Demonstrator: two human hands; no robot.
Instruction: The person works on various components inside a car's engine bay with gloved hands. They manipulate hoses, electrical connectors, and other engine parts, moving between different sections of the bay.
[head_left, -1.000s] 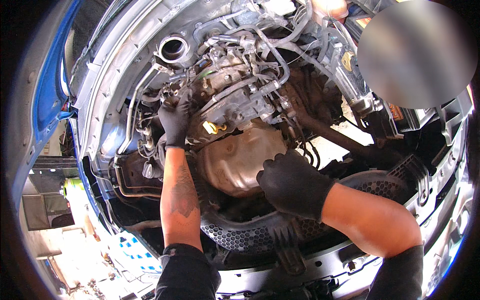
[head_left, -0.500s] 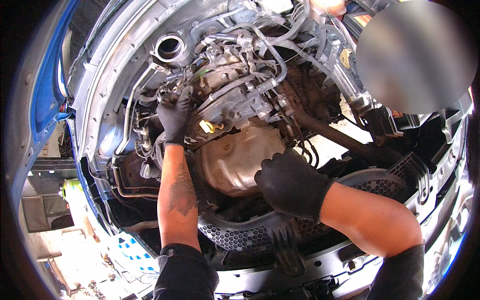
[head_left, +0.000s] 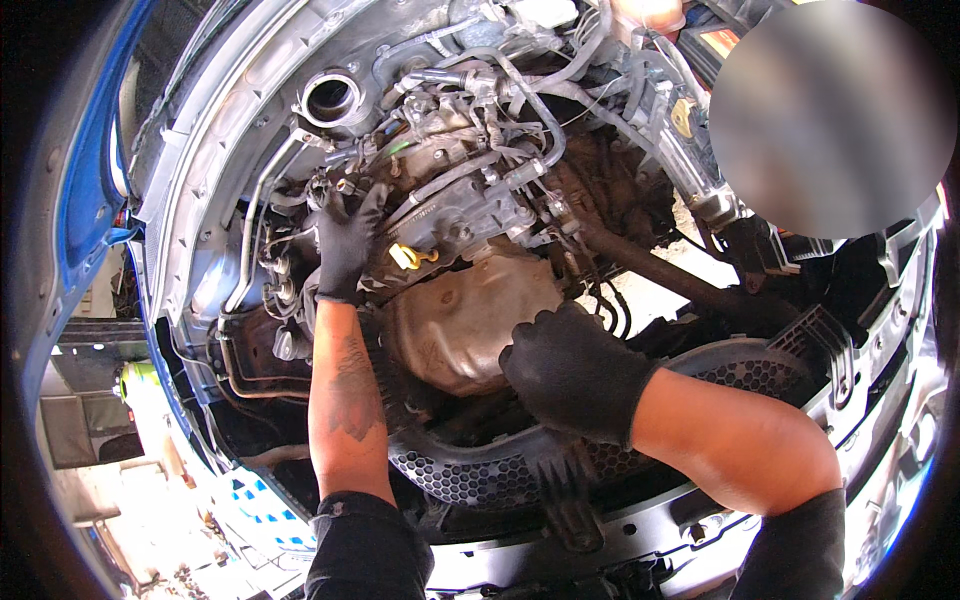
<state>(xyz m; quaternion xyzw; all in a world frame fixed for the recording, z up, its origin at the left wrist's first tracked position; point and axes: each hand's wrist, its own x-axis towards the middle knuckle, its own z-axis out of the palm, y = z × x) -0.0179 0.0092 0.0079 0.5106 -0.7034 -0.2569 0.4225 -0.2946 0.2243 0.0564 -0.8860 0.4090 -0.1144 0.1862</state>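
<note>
The left hand (head_left: 347,245), its grip spread wide at the left end of the engine (head_left: 460,225), could snag in that cramped space, while the right hand (head_left: 575,375), curled narrow, contents impossible to tell, might knock the nearby metal cover (head_left: 450,335) by slipping.

A car's engine bay (head_left: 262,72) carries everything. The engine (head_left: 470,215) sits above the metal shield (head_left: 450,325), with a yellow loop (head_left: 405,257) by the shield's upper left edge. Right of the shield runs a rusty pipe (head_left: 670,278); left, a thin metal pipe (head_left: 247,250); below, a black honeycomb panel (head_left: 460,478). Underneath, it seems too dark to tell what bears the shield.
</note>
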